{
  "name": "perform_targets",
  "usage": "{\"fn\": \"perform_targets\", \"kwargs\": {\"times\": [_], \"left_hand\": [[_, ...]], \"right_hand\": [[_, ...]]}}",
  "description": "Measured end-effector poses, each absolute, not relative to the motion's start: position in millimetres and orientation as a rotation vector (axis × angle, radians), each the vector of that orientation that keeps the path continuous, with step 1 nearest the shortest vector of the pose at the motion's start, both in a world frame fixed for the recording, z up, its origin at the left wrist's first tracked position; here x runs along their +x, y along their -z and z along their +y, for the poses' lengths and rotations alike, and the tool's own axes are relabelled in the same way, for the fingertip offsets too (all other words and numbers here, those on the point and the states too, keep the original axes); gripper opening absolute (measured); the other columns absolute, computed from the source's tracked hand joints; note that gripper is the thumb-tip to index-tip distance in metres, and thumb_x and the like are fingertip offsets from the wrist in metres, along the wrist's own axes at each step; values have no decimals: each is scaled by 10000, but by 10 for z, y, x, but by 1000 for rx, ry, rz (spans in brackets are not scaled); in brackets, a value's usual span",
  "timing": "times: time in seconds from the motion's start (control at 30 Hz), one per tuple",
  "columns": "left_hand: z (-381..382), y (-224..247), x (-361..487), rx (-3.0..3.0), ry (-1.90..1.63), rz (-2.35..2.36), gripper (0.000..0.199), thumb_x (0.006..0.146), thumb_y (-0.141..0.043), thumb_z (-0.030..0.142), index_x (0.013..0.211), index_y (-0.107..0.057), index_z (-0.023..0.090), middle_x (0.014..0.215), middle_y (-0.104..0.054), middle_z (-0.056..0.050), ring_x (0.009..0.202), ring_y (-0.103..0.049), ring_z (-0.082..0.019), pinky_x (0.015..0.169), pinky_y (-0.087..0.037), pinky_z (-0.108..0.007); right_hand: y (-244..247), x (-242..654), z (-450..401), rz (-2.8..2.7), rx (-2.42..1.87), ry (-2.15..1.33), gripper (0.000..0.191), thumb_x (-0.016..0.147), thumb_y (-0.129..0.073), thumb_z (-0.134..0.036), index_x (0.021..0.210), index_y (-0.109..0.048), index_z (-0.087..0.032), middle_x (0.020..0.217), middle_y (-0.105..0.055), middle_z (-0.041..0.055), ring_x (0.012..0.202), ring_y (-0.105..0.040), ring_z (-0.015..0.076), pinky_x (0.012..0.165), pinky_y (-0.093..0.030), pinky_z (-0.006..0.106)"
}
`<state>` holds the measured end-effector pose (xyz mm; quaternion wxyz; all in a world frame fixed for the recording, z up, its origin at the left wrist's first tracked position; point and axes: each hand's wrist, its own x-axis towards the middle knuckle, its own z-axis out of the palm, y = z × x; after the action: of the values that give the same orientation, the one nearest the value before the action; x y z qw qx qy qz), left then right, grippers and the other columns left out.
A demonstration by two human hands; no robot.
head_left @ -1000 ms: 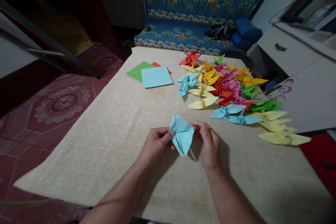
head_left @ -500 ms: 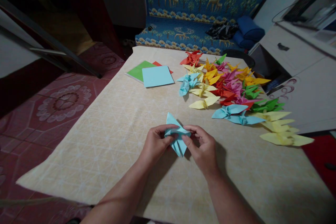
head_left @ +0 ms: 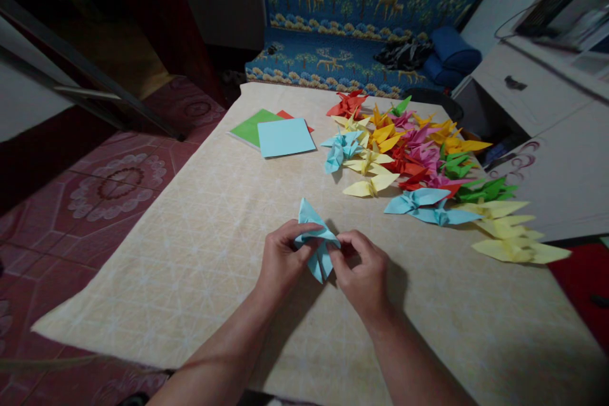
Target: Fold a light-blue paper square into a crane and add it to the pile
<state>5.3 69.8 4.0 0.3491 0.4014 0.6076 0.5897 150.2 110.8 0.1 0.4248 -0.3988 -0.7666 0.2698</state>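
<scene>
Between my hands is a light blue piece of folded origami paper [head_left: 320,262], held just above the cloth. It has a pointed top and a split lower end. My left hand [head_left: 285,254] pinches its left side, thumb in front and fingers over the upper part. On the right edge, my right hand [head_left: 364,269] grips with thumb and index finger. The fingertips hide part of the folds. Farther back to the right lie several finished paper cranes, among them a pale yellow crane [head_left: 371,186] and a blue crane [head_left: 413,202].
Blue paper squares [head_left: 286,137] overlap green paper [head_left: 252,127] and a red sheet at the table's far left. A patterned cream tablecloth [head_left: 190,254] covers the table. Behind stands a blue deer-patterned sofa [head_left: 328,32]; a white cabinet [head_left: 547,171] is at the right.
The folded blue paper has turned slightly and narrowed, its right side bending in under my right fingers. Both hands have shifted a little. The cranes and the paper squares stay put.
</scene>
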Motion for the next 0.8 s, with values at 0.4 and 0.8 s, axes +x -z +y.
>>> {"fn": "perform_targets", "kwargs": {"times": [0.4,0.8], "left_hand": [[699,-73,79,893,-1456,1507,285,592,-691,14,807,-799,167,803,-748,-68,712,-651,-183,647,-497,-279],[730,-36,7,616,-1376,1426,175,638,-780,197,804,-802,145,726,-737,-71,611,-596,-134,595,-445,-248]], "right_hand": [[21,1501,1129,-1901,-1024,-645,163,763,-601,-63,824,-591,-213,746,-611,2,669,-586,148,613,-453,256],[-97,1527,1142,-1669,-917,-1089,184,944,-530,-233,951,-714,-227,884,-700,27,809,-656,152,679,-501,242]]}}
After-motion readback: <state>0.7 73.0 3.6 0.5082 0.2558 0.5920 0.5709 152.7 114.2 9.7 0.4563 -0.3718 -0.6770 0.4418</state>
